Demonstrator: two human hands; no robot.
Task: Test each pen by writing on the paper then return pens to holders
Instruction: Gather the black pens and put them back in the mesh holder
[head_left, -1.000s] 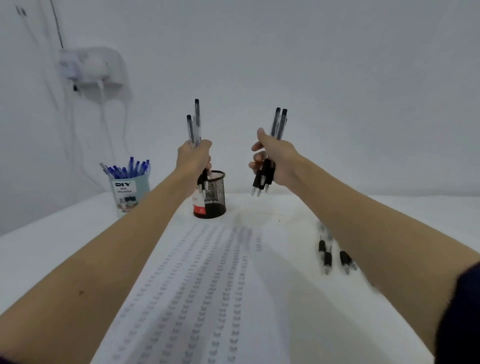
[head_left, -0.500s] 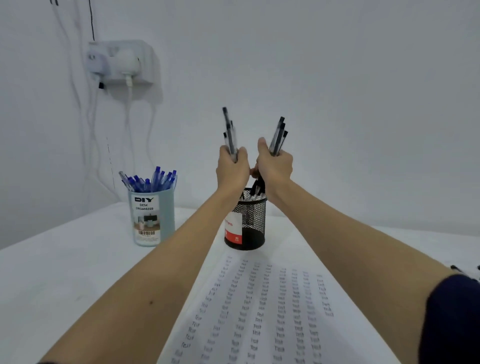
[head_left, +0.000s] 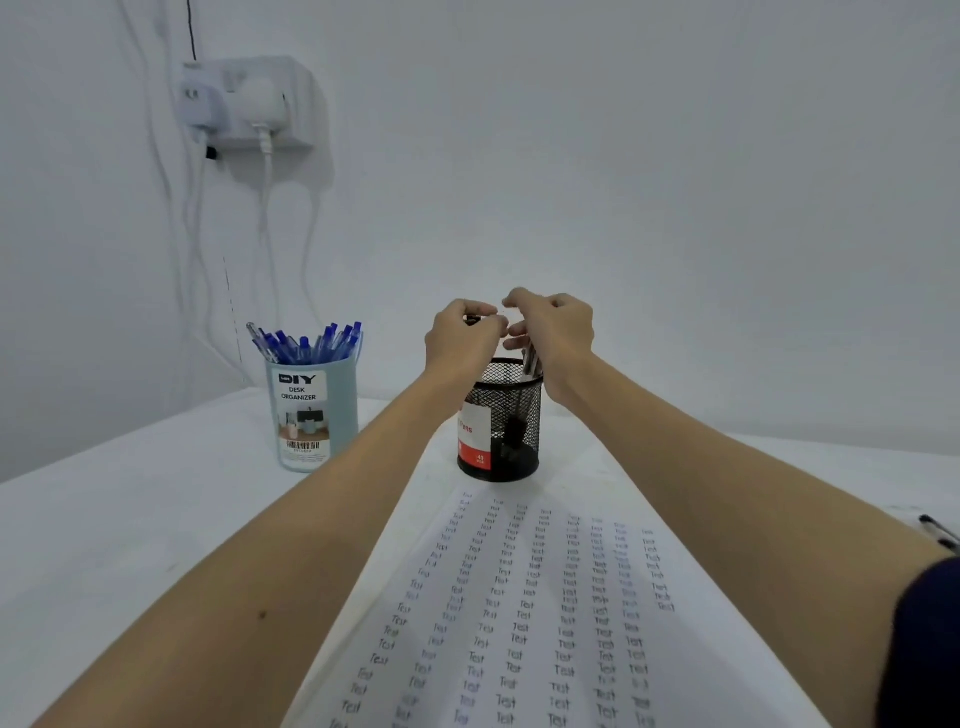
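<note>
Hovering right above the round black wire-mesh holder (head_left: 501, 421) on the counter (head_left: 130, 519), both hands meet. The left hand (head_left: 460, 338) has its grip curled round the dark tops of black pens (head_left: 474, 320); the right hand (head_left: 553, 332) has bent fingers on pens angled into the holder. Nearer lies the paper (head_left: 540, 613), covered in handwritten columns. A smooth blue organizer (head_left: 314, 415) holds blue pens (head_left: 306, 345).
</note>
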